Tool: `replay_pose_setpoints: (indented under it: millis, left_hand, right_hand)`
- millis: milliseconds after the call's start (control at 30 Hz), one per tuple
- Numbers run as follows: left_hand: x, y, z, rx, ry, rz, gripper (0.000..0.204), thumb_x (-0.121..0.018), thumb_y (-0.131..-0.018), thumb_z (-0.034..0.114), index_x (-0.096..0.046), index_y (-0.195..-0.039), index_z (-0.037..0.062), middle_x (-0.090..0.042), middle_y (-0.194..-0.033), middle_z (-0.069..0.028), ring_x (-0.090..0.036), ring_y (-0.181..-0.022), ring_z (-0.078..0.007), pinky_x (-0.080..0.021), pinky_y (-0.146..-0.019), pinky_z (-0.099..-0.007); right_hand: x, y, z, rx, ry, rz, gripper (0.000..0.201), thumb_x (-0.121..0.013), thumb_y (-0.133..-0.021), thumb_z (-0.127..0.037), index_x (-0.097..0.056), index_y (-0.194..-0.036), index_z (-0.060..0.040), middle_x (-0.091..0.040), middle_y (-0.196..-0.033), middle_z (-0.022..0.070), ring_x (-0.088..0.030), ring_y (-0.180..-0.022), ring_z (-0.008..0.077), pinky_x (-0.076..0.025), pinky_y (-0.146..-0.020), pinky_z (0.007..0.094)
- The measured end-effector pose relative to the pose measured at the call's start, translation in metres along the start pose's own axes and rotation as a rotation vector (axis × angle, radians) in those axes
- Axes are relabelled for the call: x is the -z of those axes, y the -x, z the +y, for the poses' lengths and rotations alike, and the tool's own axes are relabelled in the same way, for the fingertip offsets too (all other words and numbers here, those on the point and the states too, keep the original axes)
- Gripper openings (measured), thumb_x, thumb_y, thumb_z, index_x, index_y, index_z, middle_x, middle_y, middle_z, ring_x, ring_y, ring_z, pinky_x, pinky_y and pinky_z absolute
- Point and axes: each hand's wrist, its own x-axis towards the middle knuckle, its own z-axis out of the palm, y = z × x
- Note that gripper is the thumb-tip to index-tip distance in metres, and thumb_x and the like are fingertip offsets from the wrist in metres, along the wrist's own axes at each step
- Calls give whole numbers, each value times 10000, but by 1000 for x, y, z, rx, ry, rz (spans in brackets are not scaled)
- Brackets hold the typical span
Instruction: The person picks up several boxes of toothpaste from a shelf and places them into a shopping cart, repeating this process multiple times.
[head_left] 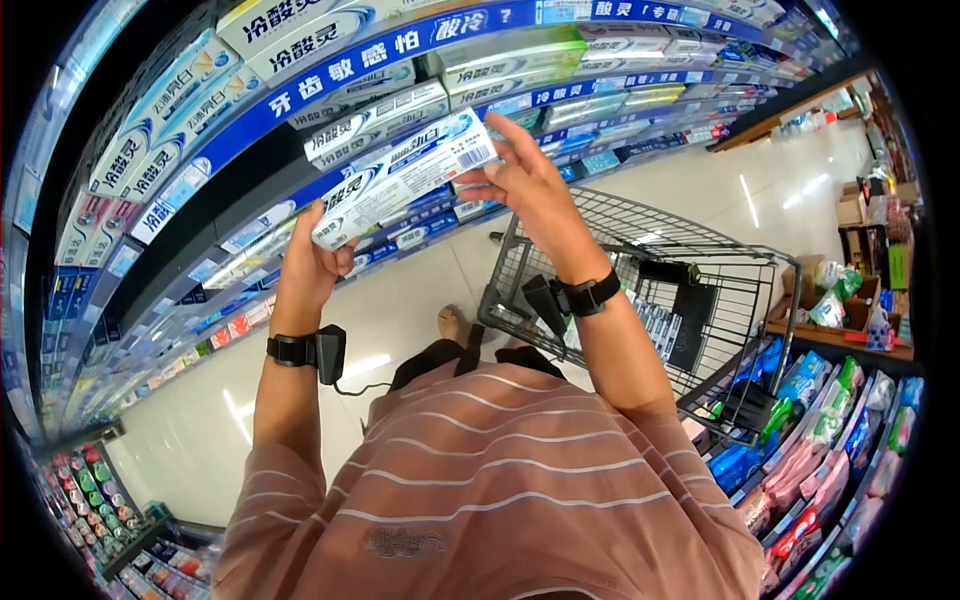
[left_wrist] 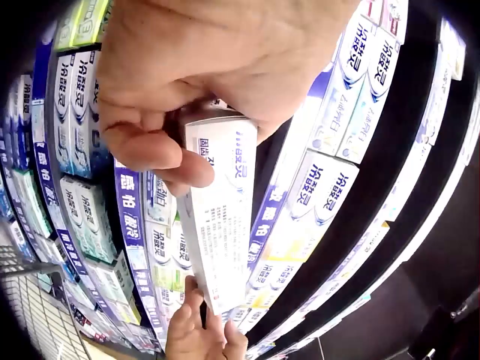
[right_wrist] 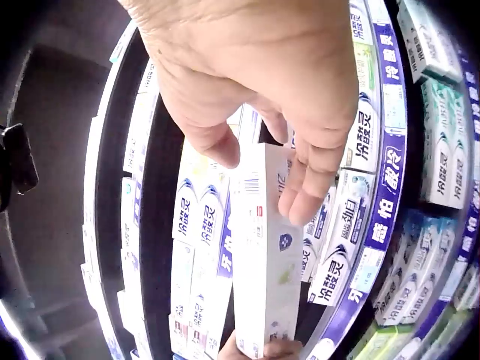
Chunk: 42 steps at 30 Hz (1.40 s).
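1. A long white carton with blue and black print is held up between the two hands, in front of the shelves. In the head view it slants, its right-hand end higher than its left-hand end.
2. The left hand grips the lower end of the carton. In the left wrist view its fingers are curled against one side, close to the end flap, and most of the carton extends beyond them.
3. The right hand is at the opposite, raised end, near the printed barcode. It is partly open, with the fingers apart and loosely bent. In the right wrist view, fingers lie along one side of the carton and the thumb is by the other; whether the thumb touches cannot be told.
4. The middle of the carton is uncovered between the hands, its printed faces showing.
5. Rows of similar boxes stand behind and around the carton, along blue label strips.
6. A wire shopping cart stands on the pale floor, beside the right forearm, with goods inside.
7. Each wrist wears a black strap with a small device; the striped shirt fills the lower head view.
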Motion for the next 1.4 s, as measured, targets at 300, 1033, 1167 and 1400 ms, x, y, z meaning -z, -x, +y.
replay_pose_setpoints:
  millis: [300, 1033, 1167, 1400]
  left_hand:
    - [-8, 5, -13, 63, 40, -17, 429, -539, -969, 476, -651, -977, 63, -660, -694, -70, -547, -485, -121, -375, -414, -238]
    - [-14, 1, 14, -191, -787, -154, 673, -747, -877, 251, -409, -1441, 106, -600, -1091, -29, -545, -899, -79, -465, -794, -235]
    - [1, -24, 8, -281, -884, -293, 603, -736, -882, 291, -501, -1379, 43, -568, -1322, -134, -548, -1173, -225, -418, -990, -333]
    - [15, -105, 49, -755, -1726, 73, 762, -784, -792, 405, -488, -1371, 9, -586, -1248, -243, -559, -1154, -392, -435, -998, -425]
  right_hand:
    - [9, 5, 1, -17, -30, 51, 464, -492, -989, -65, -386, -1436, -1, -594, -1226, 145, -653, -1049, 243, -574, -896, 388]
    - [-25, -13, 70, -229, -597, 183, 431, -677, -929, -425, -573, -1209, -113, -654, -1130, 47, -643, -1002, 197, -495, -896, 416]
    - [-18, -17, 100, -217, -670, 198, 360, -658, -944, -413, -562, -1149, -133, -644, -1048, 29, -627, -1029, 199, -498, -922, 438]
    - [-1, 1, 133, -196, -774, 299, 365, -636, -958, -416, -544, -1155, -122, -635, -1065, 33, -624, -1011, 197, -492, -948, 464]
